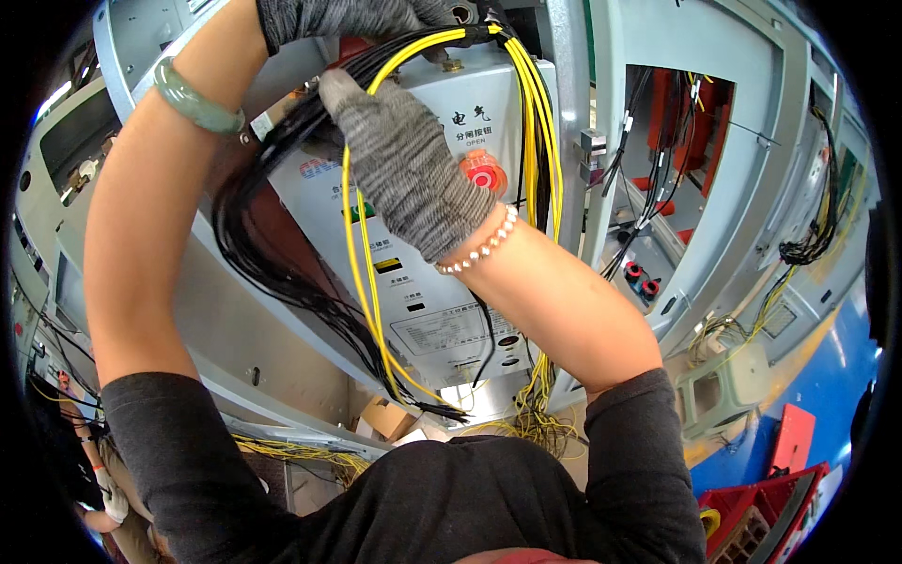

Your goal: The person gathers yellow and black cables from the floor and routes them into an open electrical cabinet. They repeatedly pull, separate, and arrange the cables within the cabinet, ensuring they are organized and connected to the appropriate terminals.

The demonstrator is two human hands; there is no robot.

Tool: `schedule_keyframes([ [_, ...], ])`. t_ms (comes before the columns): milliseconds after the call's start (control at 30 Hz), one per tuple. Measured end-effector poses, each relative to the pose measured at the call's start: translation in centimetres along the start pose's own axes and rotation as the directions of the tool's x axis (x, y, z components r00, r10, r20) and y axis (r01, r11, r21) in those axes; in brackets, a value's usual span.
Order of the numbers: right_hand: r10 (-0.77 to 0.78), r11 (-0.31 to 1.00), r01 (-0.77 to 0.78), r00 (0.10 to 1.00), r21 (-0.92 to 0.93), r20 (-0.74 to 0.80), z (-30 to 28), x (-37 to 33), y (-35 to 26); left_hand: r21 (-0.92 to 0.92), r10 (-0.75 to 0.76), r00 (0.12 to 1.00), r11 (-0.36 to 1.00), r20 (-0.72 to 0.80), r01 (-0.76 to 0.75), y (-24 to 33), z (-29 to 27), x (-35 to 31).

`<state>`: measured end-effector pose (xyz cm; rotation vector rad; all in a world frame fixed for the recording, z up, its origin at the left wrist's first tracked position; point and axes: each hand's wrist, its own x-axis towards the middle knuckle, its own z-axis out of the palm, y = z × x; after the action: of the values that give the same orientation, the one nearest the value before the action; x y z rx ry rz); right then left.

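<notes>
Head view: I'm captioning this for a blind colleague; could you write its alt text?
A gloved right hand and a gloved left hand, partly cut off by the top edge, are at black wires and yellow wires before a pale panel with a red button. An open cabinet stands at right.

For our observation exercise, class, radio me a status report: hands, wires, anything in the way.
Left hand up top, partly cut off. Right hand on black wires, grip partly hidden. Yellow wires hang across pale box.
</notes>
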<state>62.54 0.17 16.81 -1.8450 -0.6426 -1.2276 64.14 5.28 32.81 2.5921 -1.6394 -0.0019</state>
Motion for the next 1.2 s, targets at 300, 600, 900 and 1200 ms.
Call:
schedule_keyframes([
  [300,0.367,0.754,-0.418,0.908,0.507,0.202,6.2,4.9,-2.6,0.321,-0.089,0.992,0.945,0.090,0.056,-1.4,-1.5,-0.5],
  [600,0.338,0.187,-0.598,0.784,0.779,0.520,-0.8,-3.7,-5.3,0.388,0.053,0.993,0.921,-0.101,-0.010,-1.1,0.5,-2.0],
  [900,0.488,0.769,-0.529,0.848,0.359,0.204,-6.4,-4.6,-4.4,0.310,0.032,0.983,0.951,-0.181,0.026,1.8,3.2,-0.6],
  [1200,0.656,0.331,-0.456,0.740,0.826,0.146,-2.8,-1.5,-1.7,0.265,-0.016,0.982,0.962,-0.189,0.067,-0.7,2.1,-0.7],
])
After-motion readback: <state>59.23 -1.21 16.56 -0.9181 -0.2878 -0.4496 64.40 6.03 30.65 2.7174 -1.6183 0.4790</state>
